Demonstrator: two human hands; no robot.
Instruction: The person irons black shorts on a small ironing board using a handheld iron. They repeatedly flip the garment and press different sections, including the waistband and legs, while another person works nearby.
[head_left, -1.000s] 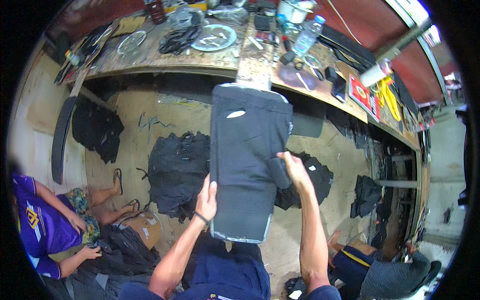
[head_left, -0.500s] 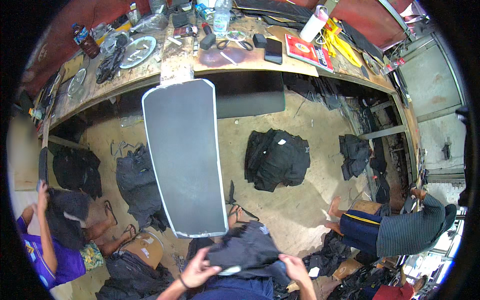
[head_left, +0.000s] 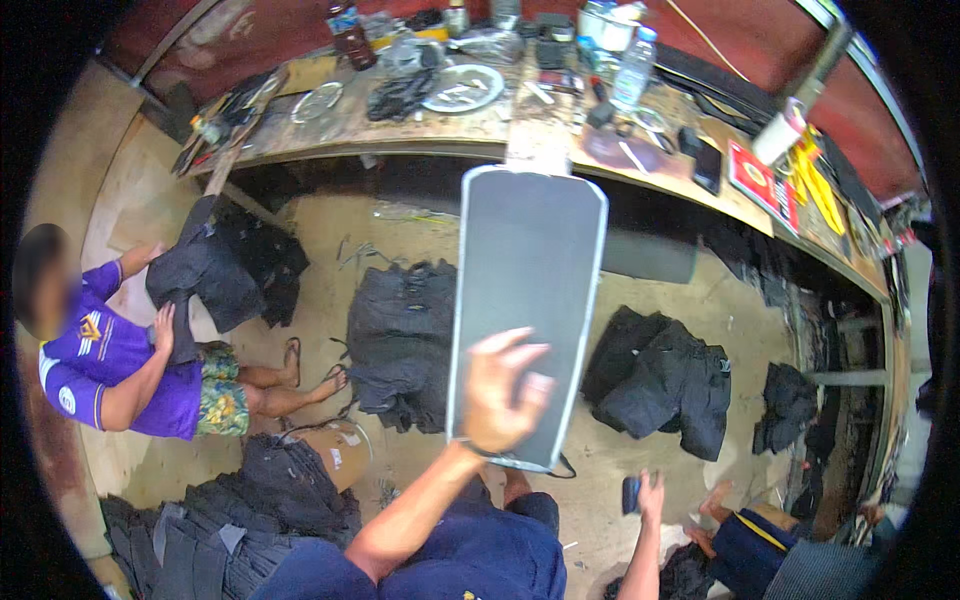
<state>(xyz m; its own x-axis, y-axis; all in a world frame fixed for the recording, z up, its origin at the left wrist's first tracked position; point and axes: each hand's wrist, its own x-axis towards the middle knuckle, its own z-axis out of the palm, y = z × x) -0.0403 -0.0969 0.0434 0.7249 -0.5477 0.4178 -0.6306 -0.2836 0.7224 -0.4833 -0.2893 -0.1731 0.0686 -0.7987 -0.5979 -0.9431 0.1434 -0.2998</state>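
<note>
My left hand (head_left: 503, 392) hovers over or rests on the lower part of a long grey board (head_left: 525, 260) with a white edge; whether it touches cannot be told. Its fingers are spread and hold nothing. Low and to the right of the board, my right hand (head_left: 650, 493) grips a small dark block (head_left: 631, 495). Beyond that hand, a pile of black garments (head_left: 660, 375) lies on the floor right of the board. To the board's left is another stack of black garments (head_left: 402, 335).
A cluttered wooden bench (head_left: 440, 135) spans the back, carrying a water bottle (head_left: 634, 70), a plate (head_left: 463, 88) and a phone (head_left: 707, 168). A person in purple (head_left: 130, 350) sits at left, handling black cloth. Another person (head_left: 770, 545) is at lower right. Dark cloth heaps (head_left: 230, 525) lie lower left.
The black garment has left my hands, and the pile right of the board looks larger and more spread. My left hand has moved up over the board. The view has swung left.
</note>
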